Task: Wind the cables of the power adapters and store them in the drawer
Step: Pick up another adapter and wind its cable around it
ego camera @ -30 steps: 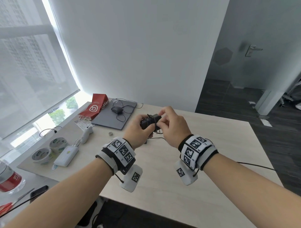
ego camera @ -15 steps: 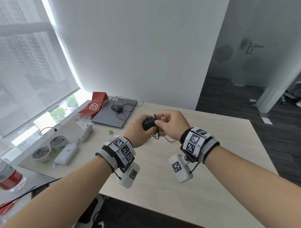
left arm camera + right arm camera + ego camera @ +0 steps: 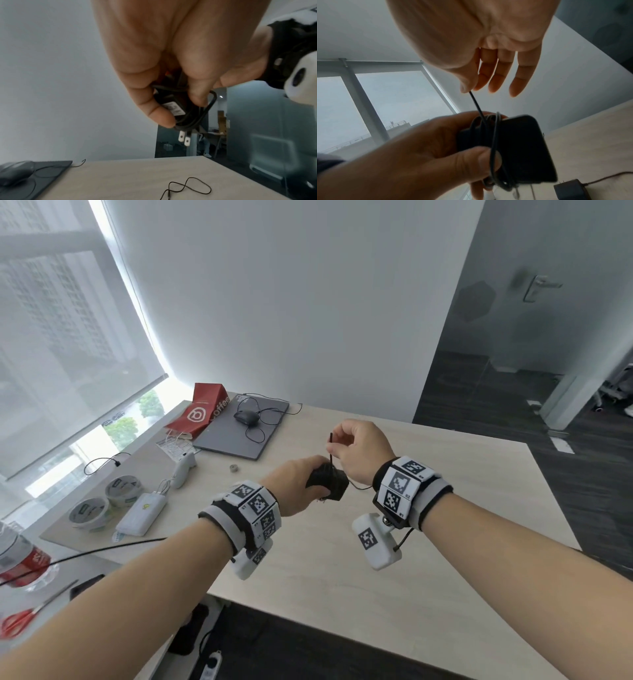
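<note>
While left hand (image 3: 294, 486) grips boxy black adapter (image 3: 330, 482), right hand (image 3: 359, 451) pinches thin round cable (image 3: 331, 450) taut above.

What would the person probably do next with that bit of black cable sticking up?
Probably tuck the cable end under the wraps: the left hand holds the adapter already wound, and the right hand pinches only a short tail.

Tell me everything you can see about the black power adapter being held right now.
The power adapter is a small black block, plastic by its look, with a pale label on one side and two flat metal prongs pointing down. Its thin black cable is looped several times around the body. The left hand grips it above the table, not touching it. The right hand pinches the cable's end, pulled up straight.
</note>
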Demonstrator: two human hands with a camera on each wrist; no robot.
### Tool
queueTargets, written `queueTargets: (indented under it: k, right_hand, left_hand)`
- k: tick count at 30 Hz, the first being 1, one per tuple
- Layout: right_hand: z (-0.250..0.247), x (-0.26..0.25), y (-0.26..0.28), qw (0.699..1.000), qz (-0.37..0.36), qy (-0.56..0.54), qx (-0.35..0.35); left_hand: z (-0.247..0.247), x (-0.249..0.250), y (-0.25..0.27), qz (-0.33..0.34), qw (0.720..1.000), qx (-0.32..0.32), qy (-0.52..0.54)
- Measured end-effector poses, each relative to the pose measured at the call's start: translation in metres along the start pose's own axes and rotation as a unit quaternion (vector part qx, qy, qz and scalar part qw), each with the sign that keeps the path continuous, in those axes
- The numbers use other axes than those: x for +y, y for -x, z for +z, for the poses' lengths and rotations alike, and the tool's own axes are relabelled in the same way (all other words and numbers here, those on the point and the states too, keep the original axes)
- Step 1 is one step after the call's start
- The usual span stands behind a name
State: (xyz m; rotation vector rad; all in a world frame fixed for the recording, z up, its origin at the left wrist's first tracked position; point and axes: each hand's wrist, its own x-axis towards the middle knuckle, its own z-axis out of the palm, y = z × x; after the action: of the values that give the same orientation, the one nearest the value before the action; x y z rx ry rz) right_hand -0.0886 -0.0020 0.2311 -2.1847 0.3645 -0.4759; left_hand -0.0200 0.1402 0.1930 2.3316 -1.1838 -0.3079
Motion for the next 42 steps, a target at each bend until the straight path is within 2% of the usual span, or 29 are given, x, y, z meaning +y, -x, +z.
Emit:
queueTargets:
  k: [2,4,5,7,9,14,17,19,21,24,27,29,34,37,40,42]
  right_hand:
    - [0.011,0.007,0.0,1.0,0.019,-0.002,-0.011]
    - [0.025,0.013,-0.002,0.998,0.048,-0.016,-0.022]
    - [0.032,0.016,-0.002,0.997,0.069,-0.027,-0.034]
    - [0.046,0.02,-0.002,0.99,0.103,-0.054,-0.078]
    - [0.069,0.023,0.002,0.983,0.118,-0.059,-0.125]
    - [0.121,0.018,0.028,0.964,0.136,-0.107,-0.201]
    - [0.152,0.014,0.047,0.943,0.138,-0.124,-0.278]
    - [0.177,0.017,0.061,0.929,0.126,-0.121,-0.327]
    - [0.203,0.021,0.076,0.918,0.121,-0.118,-0.359]
    - [0.236,0.021,0.097,0.902,0.121,-0.124,-0.396]
    - [0.258,0.019,0.121,0.886,0.118,-0.135,-0.428]
    - [0.265,0.017,0.134,0.887,0.103,-0.123,-0.433]
    - [0.266,0.007,0.133,0.883,0.098,-0.119,-0.444]
    - [0.256,-0.002,0.128,0.894,0.03,-0.104,-0.435]
    - [0.248,-0.013,0.128,0.904,-0.068,-0.072,-0.416]
    - [0.249,-0.018,0.127,0.908,-0.095,-0.057,-0.404]
  left_hand:
    - [-0.002,-0.005,0.004,0.001,0.999,-0.037,0.003]
    - [0.0,-0.017,0.012,-0.022,0.989,-0.06,0.13]
    - [0.004,-0.025,0.019,-0.041,0.973,-0.061,0.218]
    - [0.016,-0.039,0.035,-0.086,0.923,-0.026,0.374]
    - [0.028,-0.056,0.054,-0.132,0.868,0.019,0.478]
    - [0.044,-0.091,0.098,-0.219,0.75,0.084,0.619]
    - [0.056,-0.11,0.132,-0.259,0.67,0.143,0.681]
    - [0.068,-0.119,0.157,-0.28,0.631,0.188,0.698]
    - [0.08,-0.124,0.181,-0.302,0.616,0.227,0.691]
    - [0.094,-0.129,0.214,-0.324,0.615,0.26,0.67]
    - [0.1,-0.131,0.245,-0.345,0.587,0.29,0.673]
    - [0.102,-0.13,0.26,-0.347,0.574,0.305,0.675]
    - [0.098,-0.129,0.27,-0.348,0.588,0.311,0.661]
    - [0.092,-0.133,0.267,-0.349,0.593,0.307,0.658]
    - [0.09,-0.136,0.266,-0.346,0.599,0.301,0.657]
    - [0.09,-0.138,0.267,-0.35,0.607,0.295,0.65]
